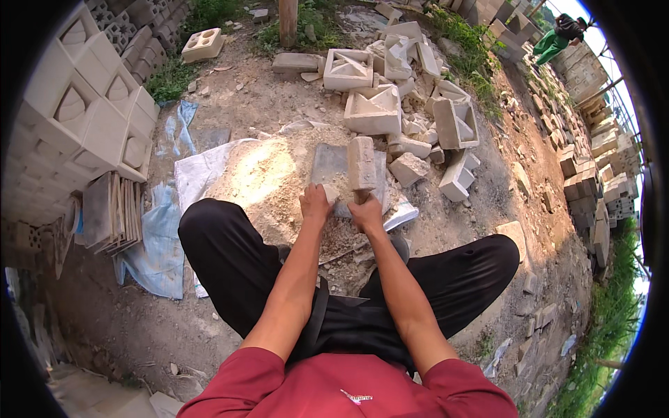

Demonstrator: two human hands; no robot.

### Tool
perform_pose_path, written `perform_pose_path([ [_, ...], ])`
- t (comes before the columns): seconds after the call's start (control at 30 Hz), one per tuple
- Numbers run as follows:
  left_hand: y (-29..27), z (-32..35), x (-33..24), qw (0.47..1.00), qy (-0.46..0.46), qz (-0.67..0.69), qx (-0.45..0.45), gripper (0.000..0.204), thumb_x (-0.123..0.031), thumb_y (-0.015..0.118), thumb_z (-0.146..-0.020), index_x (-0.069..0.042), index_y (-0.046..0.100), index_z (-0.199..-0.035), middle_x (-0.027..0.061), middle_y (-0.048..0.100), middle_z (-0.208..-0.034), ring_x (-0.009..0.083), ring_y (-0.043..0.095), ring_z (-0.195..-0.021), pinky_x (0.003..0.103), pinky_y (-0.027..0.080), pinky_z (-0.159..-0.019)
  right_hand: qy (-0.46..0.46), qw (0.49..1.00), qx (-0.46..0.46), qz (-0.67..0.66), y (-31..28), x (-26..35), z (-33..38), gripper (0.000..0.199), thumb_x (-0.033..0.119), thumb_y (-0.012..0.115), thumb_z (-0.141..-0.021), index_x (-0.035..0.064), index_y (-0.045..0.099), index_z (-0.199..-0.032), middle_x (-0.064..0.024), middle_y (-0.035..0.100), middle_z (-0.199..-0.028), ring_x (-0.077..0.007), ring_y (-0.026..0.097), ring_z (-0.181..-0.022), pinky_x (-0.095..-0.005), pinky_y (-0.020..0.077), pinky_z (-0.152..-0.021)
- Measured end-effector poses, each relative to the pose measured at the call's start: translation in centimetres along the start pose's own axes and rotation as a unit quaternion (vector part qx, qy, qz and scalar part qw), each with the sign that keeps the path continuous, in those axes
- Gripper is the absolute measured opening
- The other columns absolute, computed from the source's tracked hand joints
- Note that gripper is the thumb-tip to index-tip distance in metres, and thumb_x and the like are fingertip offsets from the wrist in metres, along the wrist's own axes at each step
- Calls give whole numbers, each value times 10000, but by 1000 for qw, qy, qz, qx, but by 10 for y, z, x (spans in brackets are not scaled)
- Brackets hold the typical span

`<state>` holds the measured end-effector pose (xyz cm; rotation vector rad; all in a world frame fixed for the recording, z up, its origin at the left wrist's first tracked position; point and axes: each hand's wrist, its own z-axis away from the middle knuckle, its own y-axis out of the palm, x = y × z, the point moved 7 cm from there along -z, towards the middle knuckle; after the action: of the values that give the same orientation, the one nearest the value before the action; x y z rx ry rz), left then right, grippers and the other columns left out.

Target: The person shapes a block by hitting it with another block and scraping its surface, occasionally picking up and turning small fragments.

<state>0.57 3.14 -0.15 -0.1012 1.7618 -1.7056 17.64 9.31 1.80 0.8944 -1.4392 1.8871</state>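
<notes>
My right hand (366, 213) is closed round the short handle of a dusty, block-headed mallet (361, 161). Its long head is held up over a flat grey slab (329, 161) lying on the ground between my knees. Just to the left, my left hand (316, 202) is closed on a small pale chunk of block (332, 192) at the slab's near edge. A heap of crushed, sandy rubble (261, 171) spreads left of the slab, partly over a white woven sack (198, 171).
Broken decorative blocks (373, 111) are piled beyond and right of the slab. Stacked blocks (83, 111) form a wall at left, with leaning boards (115, 212) below. A wooden post (288, 24) stands ahead. At far right, a person in green trousers (547, 47) bends near more blocks.
</notes>
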Motion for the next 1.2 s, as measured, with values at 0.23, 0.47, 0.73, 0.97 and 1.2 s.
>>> perform_pose_path([
  [0.23, -6, -2, -3, 1000, -11, -4, 5, 456, -297, 771, -714, -57, 584, -1054, 116, 558, -1096, 294, 548, -1068, 451, 457, -849, 38, 969, 180, 165, 5, 2, -11, 518, 262, 716, -663, -73, 634, -1049, -310, 631, -1059, -415, 619, -1023, -411, 509, -861],
  [0.47, -4, 5, 15, 1000, -15, -4, -26, 532, -355, 801, -667, -73, 580, -1061, 100, 569, -1093, 273, 529, -1089, 459, 420, -900, -15, 995, 32, 90, 17, 11, 13, 421, 266, 694, -684, -78, 657, -924, -305, 656, -941, -440, 639, -931, -446, 525, -801],
  [0.73, -9, 12, 36, 998, -46, -28, -32, 578, -398, 809, -652, -81, 578, -1076, 78, 563, -1076, 251, 514, -1104, 447, 403, -935, -1, 990, 124, 66, 30, 35, 8, 531, 265, 689, -691, -72, 594, -1090, -319, 633, -1025, -422, 616, -1024, -448, 505, -862],
  [0.97, -18, 10, 24, 997, -56, -43, -18, 576, -409, 808, -655, -79, 582, -1070, 68, 559, -1061, 244, 519, -1088, 440, 409, -926, 74, 967, 174, 170, 36, -7, 1, 522, 282, 680, -698, -57, 601, -1087, -313, 630, -1056, -429, 618, -1013, -442, 511, -838],
  [1.2, -14, 13, 40, 997, -69, -40, -22, 620, -415, 806, -666, -78, 556, -1123, 75, 551, -1124, 244, 508, -1114, 444, 400, -939, -13, 991, 119, 66, 38, 42, 2, 441, 285, 707, -678, -64, 665, -945, -289, 661, -964, -406, 650, -951, -425, 528, -805],
])
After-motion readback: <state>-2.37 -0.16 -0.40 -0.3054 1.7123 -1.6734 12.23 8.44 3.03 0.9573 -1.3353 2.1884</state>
